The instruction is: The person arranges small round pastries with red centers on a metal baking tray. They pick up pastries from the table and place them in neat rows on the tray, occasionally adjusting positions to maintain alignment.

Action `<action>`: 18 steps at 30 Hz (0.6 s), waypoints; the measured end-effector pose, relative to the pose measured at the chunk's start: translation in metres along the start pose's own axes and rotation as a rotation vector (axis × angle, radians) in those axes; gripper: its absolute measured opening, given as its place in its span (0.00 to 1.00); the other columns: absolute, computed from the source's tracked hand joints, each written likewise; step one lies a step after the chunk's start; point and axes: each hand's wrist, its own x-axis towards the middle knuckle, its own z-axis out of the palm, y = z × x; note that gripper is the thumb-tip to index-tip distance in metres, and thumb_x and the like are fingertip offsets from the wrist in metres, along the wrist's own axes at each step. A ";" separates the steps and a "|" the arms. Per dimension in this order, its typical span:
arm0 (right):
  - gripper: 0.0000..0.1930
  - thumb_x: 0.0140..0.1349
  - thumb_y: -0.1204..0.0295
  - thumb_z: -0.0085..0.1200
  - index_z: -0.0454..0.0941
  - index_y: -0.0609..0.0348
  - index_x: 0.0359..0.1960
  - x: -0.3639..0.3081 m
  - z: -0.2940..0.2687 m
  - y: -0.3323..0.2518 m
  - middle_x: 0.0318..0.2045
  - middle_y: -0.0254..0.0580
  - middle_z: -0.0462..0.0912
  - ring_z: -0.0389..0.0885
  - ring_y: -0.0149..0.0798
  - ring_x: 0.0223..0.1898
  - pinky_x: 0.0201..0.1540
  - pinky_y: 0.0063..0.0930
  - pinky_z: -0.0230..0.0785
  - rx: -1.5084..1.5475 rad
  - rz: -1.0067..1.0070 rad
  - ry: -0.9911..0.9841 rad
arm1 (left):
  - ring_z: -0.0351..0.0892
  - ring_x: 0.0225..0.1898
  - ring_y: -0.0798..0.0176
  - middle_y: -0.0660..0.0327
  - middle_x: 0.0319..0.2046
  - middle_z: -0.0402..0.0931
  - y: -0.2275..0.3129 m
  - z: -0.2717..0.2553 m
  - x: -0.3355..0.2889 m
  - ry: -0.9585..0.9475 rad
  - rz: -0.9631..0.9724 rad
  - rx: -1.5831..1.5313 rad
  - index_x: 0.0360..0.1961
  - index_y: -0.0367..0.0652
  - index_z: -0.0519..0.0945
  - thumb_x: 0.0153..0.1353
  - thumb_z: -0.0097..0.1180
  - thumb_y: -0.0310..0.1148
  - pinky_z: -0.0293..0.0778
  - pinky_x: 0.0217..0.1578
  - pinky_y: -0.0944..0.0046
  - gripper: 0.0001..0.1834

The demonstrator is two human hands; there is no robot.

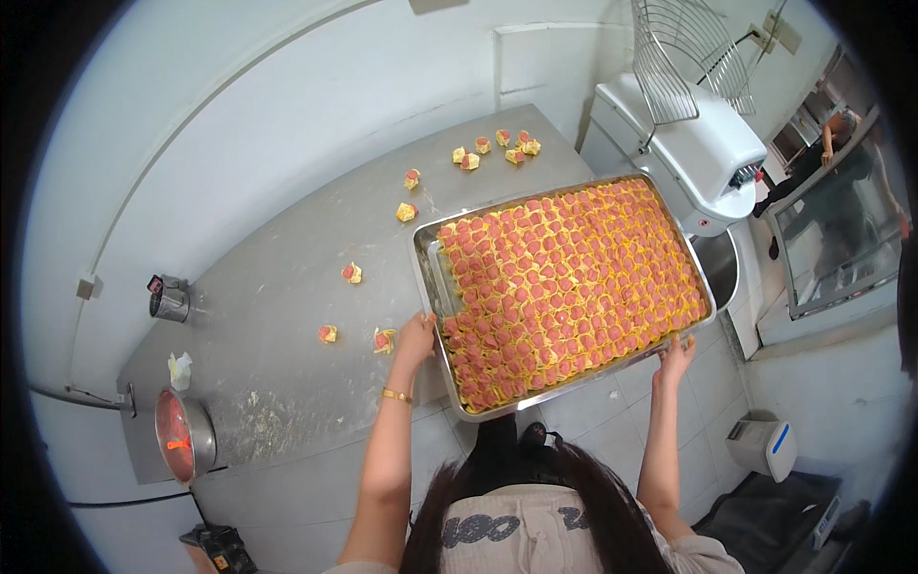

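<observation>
A large metal tray (440,277) is held out in front of me, tilted slightly askew over the table's right part and the floor. Tight rows of open-topped dumplings (574,277), yellow wrappers around pink filling, cover nearly all of it; a bare strip shows at its far left. My left hand (415,341) is closed on the tray's left edge, its wrist wearing a gold bracelet. Around the near right edge, the fingers of my right hand (675,362) are closed too. Several loose dumplings (406,211) lie scattered on the table beyond and left of the tray.
Flour dusts the steel table (287,297). On its left stand a metal bowl (196,435) of pink filling and a metal cup (170,299). A white mixer (684,153) with a wire guard is at the back right, a bin (762,448) on the right floor. Another person (837,134) appears beyond the doorway.
</observation>
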 end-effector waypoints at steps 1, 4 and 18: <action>0.31 0.66 0.72 0.49 0.51 0.61 0.68 0.012 0.000 0.001 0.61 0.49 0.65 0.71 0.43 0.55 0.52 0.38 0.67 -0.024 -0.026 0.002 | 0.83 0.28 0.50 0.44 0.27 0.78 0.001 0.008 -0.013 -0.001 -0.017 -0.037 0.36 0.31 0.73 0.70 0.43 0.43 0.78 0.27 0.55 0.21; 0.30 0.63 0.76 0.49 0.56 0.64 0.67 0.037 0.005 0.008 0.59 0.50 0.69 0.71 0.42 0.56 0.54 0.33 0.66 -0.030 -0.124 -0.024 | 0.81 0.26 0.56 0.50 0.30 0.77 -0.006 0.026 -0.040 -0.028 -0.091 -0.142 0.39 0.32 0.71 0.72 0.41 0.41 0.81 0.25 0.59 0.19; 0.13 0.64 0.74 0.47 0.72 0.65 0.50 0.136 0.093 -0.019 0.33 0.32 0.78 0.74 0.26 0.29 0.31 0.22 0.66 -0.106 -0.172 -0.259 | 0.83 0.41 0.54 0.50 0.44 0.76 -0.009 0.055 -0.069 -0.452 -0.229 -0.761 0.49 0.32 0.67 0.73 0.41 0.42 0.82 0.41 0.60 0.20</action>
